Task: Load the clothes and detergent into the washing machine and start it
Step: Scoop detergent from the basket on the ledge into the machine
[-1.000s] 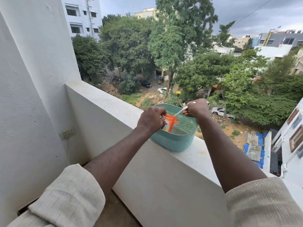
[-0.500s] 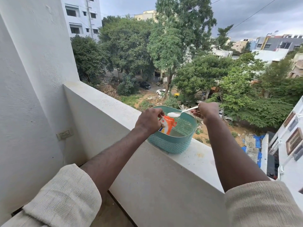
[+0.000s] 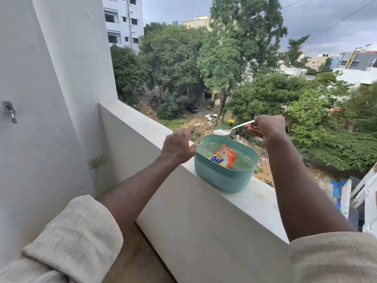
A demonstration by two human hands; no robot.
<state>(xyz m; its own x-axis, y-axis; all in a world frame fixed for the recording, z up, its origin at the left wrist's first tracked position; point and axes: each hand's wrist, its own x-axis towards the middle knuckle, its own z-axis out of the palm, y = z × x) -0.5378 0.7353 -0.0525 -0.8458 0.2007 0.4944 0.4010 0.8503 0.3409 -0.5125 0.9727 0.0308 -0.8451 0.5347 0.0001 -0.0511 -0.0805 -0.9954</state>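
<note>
1. The right hand [image 3: 267, 129] pinches a spoon [image 3: 238, 127] of white powder above the basket's [image 3: 220, 178] 12 o'clock rim.
2. The left hand [image 3: 177, 147] is released, at its 9 o'clock.
3. The detergent packet [image 3: 224, 157] lies inside.

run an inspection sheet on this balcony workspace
surface: white parapet ledge, teal basket stands on it
job's things: orange detergent packet lies inside the basket; spoon heaped with white powder above the rim
clutter: nothing seen
hands: left hand open beside the basket; right hand grips the spoon handle
cables: overhead wire across the sky
surroundings: wall tap, wall socket, trees, buildings, parked cars below
</note>
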